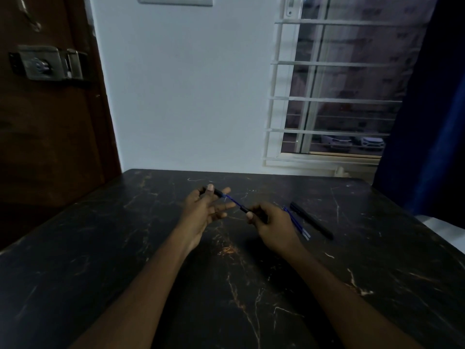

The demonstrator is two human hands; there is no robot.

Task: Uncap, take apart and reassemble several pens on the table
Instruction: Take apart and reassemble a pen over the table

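Counter (176,285) is dark, marble-look w/ pale & orange veins, and runs back to a white wall (188,96). Brown door (50,152) w/ metal lock (47,62) at left. Barred window (334,96) at right and dark blue curtain (432,109) at far right. Light is low, so small detail is murky. Switch plate (175,0) is cut off by the top edge; both forearms run out of the bottom edge. Above mid-counter, left grip (203,210) pinches a black end piece (215,191) btwn thumb & forefinger, other fingers spread. Right grip (274,224) is curled round a black barrel (251,213), most of it hidden in the fist. A thin blue refill (235,202) spans from one piece to the other. Can't tell how far it sits inside either. Loose blue refills (299,226) lie on the counter just beside the right grip, upper ends hidden behind it, count unclear. A black pen (312,220) lies flat just right of them, touched by neither grip.
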